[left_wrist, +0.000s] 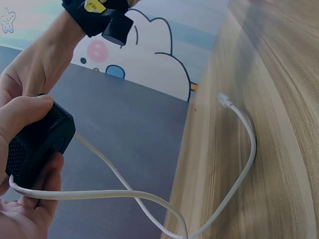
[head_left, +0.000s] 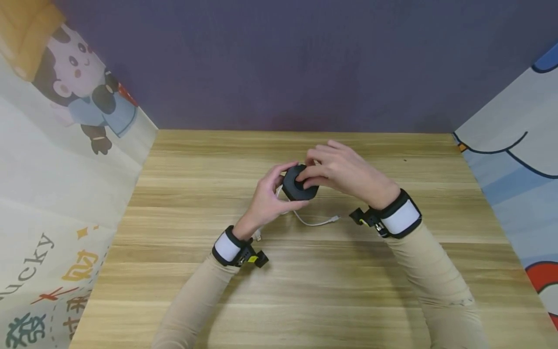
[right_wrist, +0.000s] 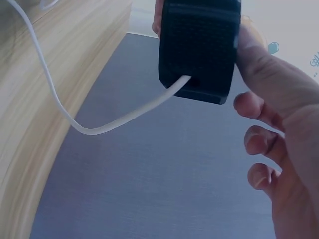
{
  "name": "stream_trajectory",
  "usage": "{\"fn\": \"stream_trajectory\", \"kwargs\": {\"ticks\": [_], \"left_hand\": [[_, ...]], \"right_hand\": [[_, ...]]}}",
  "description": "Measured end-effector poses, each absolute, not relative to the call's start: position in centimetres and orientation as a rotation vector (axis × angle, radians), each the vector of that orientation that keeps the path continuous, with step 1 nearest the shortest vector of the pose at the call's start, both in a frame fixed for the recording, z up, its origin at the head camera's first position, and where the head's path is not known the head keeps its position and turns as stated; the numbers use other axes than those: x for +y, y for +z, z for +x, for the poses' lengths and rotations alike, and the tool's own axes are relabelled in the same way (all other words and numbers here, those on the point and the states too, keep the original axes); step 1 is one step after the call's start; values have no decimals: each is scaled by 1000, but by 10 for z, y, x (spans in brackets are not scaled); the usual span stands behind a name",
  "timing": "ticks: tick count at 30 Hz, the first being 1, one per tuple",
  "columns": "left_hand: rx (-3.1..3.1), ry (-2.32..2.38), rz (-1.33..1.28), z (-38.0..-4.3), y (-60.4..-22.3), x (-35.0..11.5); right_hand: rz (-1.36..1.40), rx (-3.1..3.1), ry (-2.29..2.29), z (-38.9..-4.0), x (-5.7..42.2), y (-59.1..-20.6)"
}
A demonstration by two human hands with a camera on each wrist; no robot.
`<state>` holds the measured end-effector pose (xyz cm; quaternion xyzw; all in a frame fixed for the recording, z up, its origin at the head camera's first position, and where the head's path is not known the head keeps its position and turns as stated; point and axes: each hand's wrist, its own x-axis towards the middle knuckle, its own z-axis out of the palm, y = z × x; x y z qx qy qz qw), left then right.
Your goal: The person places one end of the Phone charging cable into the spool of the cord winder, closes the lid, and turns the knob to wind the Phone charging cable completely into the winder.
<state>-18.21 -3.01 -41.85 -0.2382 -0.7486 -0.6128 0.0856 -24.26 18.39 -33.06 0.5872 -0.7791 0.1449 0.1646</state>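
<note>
A black octagonal cable winder (head_left: 300,195) with a round hollow in its top is held above the table. My left hand (head_left: 271,198) grips it by its sides, thumb and fingers curled round it. From the right, my right hand (head_left: 348,172) pinches at the hollow with thumb and forefinger; the fingertips are partly hidden inside. In the right wrist view, a white cable (right_wrist: 124,117) comes out of a slot in the winder's side. The left wrist view shows cable leaving two sides. A small plug (head_left: 334,218) ends one length; a USB plug (head_left: 258,236) is near my left wrist.
A wood-grain table (head_left: 305,300) lies below both hands. Behind it rises a dark blue-grey panel (head_left: 279,63). Cartoon-printed sheets (head_left: 56,203) flank the left and right sides. Each wrist wears a black strap with a small camera (head_left: 260,259).
</note>
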Motion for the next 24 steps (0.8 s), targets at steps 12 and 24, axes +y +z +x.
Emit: {"fn": "stream_trajectory", "kwargs": {"ticks": [12, 24], "left_hand": [[-2211, -1845, -712, -181, -416, -29], [-2200, -1826, -712, -181, -417, -29]], "right_hand": [[1599, -2153, 474, -241, 182, -337], [1502, -2086, 517, -239, 179, -345]]}}
